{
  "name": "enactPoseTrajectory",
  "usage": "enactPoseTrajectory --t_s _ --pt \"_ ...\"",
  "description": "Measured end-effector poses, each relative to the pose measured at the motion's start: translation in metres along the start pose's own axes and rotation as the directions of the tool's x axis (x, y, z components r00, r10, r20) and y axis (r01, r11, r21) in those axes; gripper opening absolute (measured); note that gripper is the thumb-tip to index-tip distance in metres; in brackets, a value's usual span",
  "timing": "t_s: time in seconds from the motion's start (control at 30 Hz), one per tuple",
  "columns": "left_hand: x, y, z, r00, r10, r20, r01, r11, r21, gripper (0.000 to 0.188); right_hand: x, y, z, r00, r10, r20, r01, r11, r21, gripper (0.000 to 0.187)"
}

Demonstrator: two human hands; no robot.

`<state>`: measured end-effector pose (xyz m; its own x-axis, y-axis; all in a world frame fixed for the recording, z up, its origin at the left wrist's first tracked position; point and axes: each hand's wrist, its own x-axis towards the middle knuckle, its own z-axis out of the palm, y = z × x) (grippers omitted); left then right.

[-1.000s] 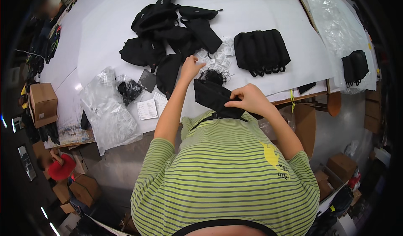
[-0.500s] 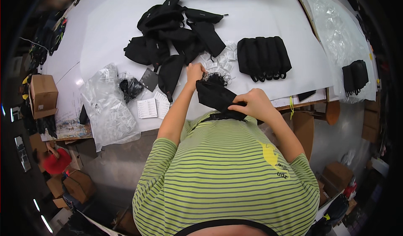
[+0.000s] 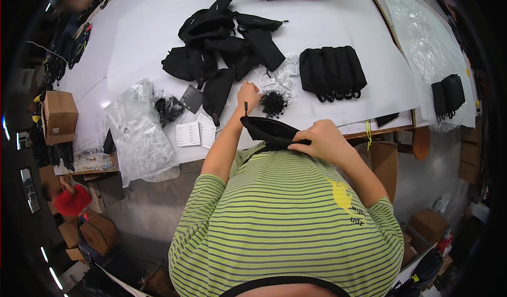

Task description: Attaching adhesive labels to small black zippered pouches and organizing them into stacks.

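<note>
My right hand (image 3: 323, 138) pinches the near edge of a black zippered pouch (image 3: 270, 130), held close to my body. The pouch's mouth gapes, and its zipper pull (image 3: 245, 107) sticks up at the left end. Beyond the pouch, my left hand (image 3: 249, 95) is above the table with its fingers curled; what they hold, if anything, is hidden. Just right of that hand lies a tangled bunch of thin black cords (image 3: 273, 104). Small white packets (image 3: 282, 78) are scattered behind the cords.
Black pouches (image 3: 227, 49) lie heaped at the far left; a row of them (image 3: 332, 72) sits to the right. On the left are a clear plastic bag (image 3: 142, 138) of white packets, printed cards (image 3: 188, 134) and a dark card (image 3: 191, 98). A cardboard box (image 3: 59, 116) stands farther left.
My left hand has left the pouch's zipper end and sits just beyond it. The pouch's mouth now gapes wider, and the cord bunch is more exposed. My right hand keeps its hold.
</note>
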<state>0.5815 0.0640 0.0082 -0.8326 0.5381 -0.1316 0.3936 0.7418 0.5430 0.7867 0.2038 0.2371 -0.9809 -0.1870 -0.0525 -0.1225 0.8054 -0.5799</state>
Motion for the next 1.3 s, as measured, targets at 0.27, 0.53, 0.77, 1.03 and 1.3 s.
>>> enactPoseTrajectory --t_s 0.27,0.53,0.77,1.03,1.3 --pt "-0.006 -0.016 -0.007 0.985 -0.167 -0.052 0.149 0.957 -0.247 0.021 0.001 0.002 -0.001 0.999 -0.017 -0.046 0.017 1.000 -0.002 0.022" --pt "-0.057 0.035 -0.137 0.816 -0.155 -0.557 -0.310 0.696 -0.648 0.022 0.017 -0.004 -0.019 0.973 -0.173 -0.155 0.152 0.978 -0.143 0.021" --pt "-0.102 0.089 -0.196 0.767 0.573 -0.287 -0.618 0.781 -0.090 0.026 0.048 -0.012 -0.024 0.892 -0.386 -0.235 0.312 0.903 -0.296 0.024" --pt "-0.118 0.040 -0.124 0.997 -0.052 -0.053 -0.070 -0.420 -0.905 0.058 0.070 -0.037 -0.020 0.811 -0.399 -0.427 0.313 0.914 -0.260 0.018" --pt "-0.119 0.070 -0.162 0.955 -0.288 0.074 -0.049 -0.398 -0.916 0.047 0.072 -0.036 0.038 0.766 0.474 -0.434 0.002 0.674 0.739 0.027"
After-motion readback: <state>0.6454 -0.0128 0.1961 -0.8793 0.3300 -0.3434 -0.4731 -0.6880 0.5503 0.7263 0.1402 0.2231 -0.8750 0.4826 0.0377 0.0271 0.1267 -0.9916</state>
